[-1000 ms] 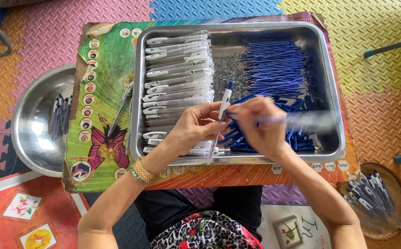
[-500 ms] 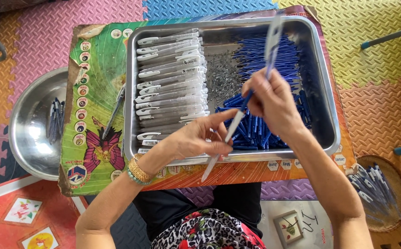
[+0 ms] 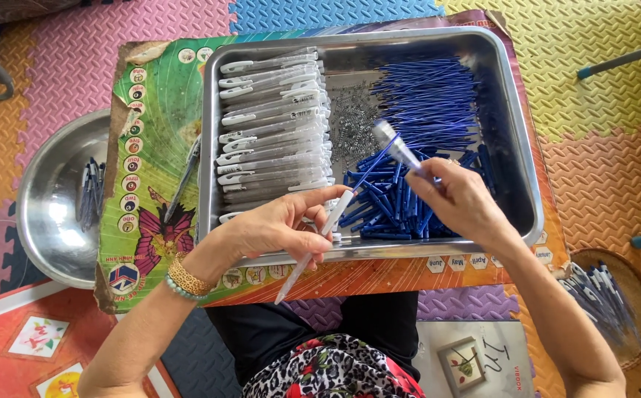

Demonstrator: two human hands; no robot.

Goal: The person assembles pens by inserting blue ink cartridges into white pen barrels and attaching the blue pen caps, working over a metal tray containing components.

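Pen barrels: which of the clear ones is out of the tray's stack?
The clear pen barrel in the left hand, tilted over the metal tray's near rim; the others lie stacked flat.

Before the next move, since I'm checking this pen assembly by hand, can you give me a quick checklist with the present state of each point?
1. Left hand grips the white pen barrel: ok.
2. Right hand holds the clear pen part: ok.
3. Blue refill lines up with the barrel's open end: ok, it runs from the barrel toward the clear part.
4. Refill fully seated: cannot tell.
5. Spring from the spring pile fitted: cannot tell.
6. Steel tray rests flat on the board: ok.
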